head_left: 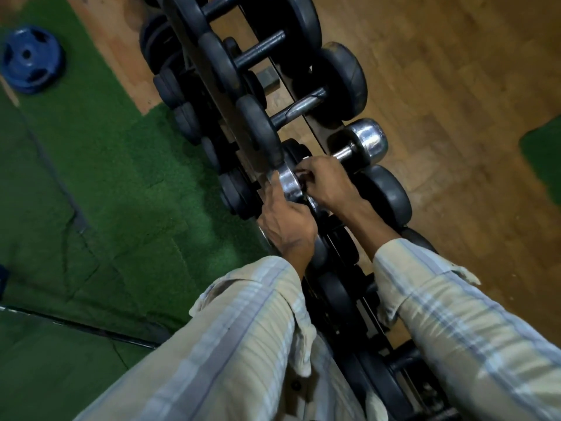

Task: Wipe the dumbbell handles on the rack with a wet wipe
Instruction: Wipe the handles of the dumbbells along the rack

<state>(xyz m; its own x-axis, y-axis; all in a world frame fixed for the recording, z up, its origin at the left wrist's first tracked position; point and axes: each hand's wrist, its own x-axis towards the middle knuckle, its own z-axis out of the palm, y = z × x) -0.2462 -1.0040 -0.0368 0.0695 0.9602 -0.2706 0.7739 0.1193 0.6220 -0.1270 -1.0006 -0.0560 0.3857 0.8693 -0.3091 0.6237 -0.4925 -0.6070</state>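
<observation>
A chrome dumbbell (365, 141) lies across the black rack (293, 86) in the middle of the head view. My right hand (329, 185) is closed around its handle, which is mostly hidden under the fingers. No wet wipe shows in the hand. My left hand (287, 221) rests against the dumbbell's near chrome end (288, 185), fingers pressed on its rim. Further up the rack lie black rubber dumbbells (340, 83) with bare metal handles (299, 109).
More black dumbbells (385, 192) fill the rack below my arms and on its lower tier at left. A blue weight plate (28, 62) lies on green turf (106, 192) at upper left. Wooden floor (455, 86) runs along the right. A dark bar (79, 326) lies at lower left.
</observation>
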